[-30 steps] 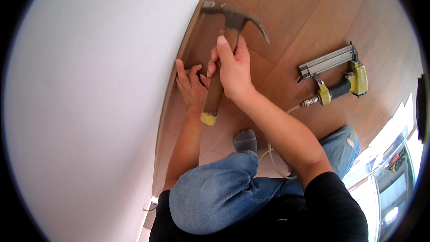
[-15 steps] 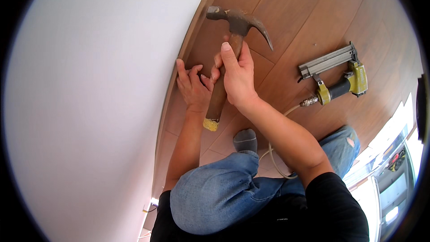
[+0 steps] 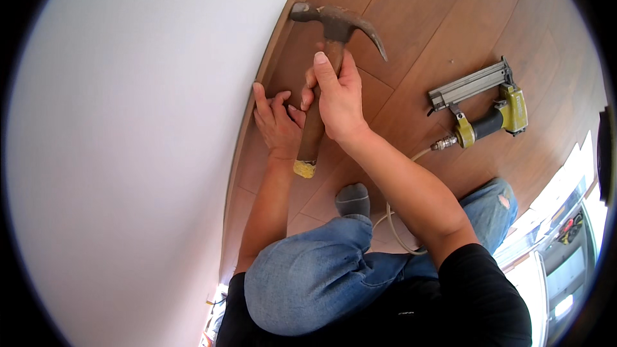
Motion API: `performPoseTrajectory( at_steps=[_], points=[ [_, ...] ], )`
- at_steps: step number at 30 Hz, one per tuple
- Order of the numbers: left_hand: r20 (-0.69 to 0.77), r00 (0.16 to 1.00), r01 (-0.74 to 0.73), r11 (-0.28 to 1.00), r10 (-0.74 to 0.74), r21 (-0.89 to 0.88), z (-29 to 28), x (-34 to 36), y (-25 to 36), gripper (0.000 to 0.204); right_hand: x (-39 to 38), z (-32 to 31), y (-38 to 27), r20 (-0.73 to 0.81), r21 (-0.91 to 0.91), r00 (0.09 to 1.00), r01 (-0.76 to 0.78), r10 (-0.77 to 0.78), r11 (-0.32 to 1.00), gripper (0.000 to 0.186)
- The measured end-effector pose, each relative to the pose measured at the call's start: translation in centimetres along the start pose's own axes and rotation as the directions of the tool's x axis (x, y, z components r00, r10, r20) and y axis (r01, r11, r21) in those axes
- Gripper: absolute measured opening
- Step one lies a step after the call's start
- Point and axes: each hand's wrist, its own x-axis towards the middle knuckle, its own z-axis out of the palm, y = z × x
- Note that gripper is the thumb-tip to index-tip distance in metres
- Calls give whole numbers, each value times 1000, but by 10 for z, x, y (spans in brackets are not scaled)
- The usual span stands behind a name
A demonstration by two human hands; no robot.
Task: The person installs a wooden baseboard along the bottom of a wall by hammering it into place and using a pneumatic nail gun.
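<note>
A wall point(image 3: 128, 154) fills the left side, meeting the floor point(image 3: 437, 19) along a baseboard strip point(image 3: 270, 58). The left hand point(image 3: 277, 125) rests against that strip. Just to its right, the right hand point(image 3: 337, 99) grips a hammer point(image 3: 324, 71), its head above both hands. A nail gun point(image 3: 482, 106) lies on the floor well to the right, its hose point(image 3: 398, 231) trailing toward the person's knee point(image 3: 308, 283) below.

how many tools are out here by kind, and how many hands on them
claw hammer: 1, gripped by the right hand
pneumatic nail gun: 1, lying on the wood floor, no hand on it
hands: 2; the left hand rests by the baseboard next to the hammer handle
total: 2 tools, 1 in hand
</note>
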Motion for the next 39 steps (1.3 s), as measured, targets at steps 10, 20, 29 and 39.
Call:
performPoseTrajectory(
  at_steps=[10, 20, 29, 39],
  points=[
    [123, 979, 172, 984, -165, -51, 0, -6, 3, 31, 0, 1, 2, -33, 63, 999, 34, -32, 997, 35],
    [55, 997, 50, 999, -49, -3, 0, 0, 4, 31, 6, -1, 5, 14, 49, 1000, 12, -13, 999, 35],
    [90, 988, 126, 992, -123, -30, 3, -7, 4, 35, 9, -1, 1, -4, 51, 1000, -10, 10, 999, 33],
    [-46, 999, 15, 999, -13, 29, 1, 2, 12, 32, 5, 8, 3, -44, 114, 999, 24, -19, 993, 33]
  ],
)
